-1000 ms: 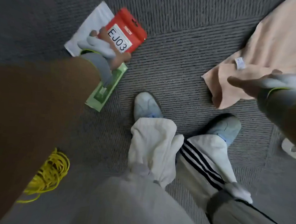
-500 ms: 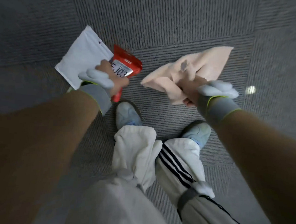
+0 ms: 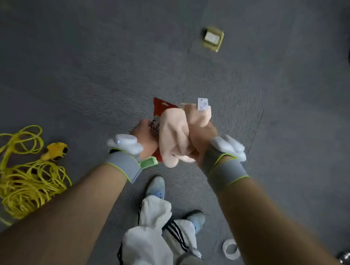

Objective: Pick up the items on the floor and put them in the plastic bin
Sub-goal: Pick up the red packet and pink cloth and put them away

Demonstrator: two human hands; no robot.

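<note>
Peach cloth (image 3: 177, 134) bunched in right hand (image 3: 203, 142), gripped tight, above carpet. Red packet (image 3: 161, 110) w/ green pack (image 3: 149, 162) just left of cloth, clutched in left hand (image 3: 143, 137). Yellow cable (image 3: 20, 175) far left of cloth; tape roll (image 3: 231, 249) below-right.

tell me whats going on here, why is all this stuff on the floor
A person is tidying things off a grey carpet. Their left hand holds a red packet with a green packet tucked under it, and their right hand grips a bunched peach cloth; both hands are pressed together in front of them. A tangled yellow cable, a roll of tape and a small yellowish box lie on the floor. No bin is in view.
</note>
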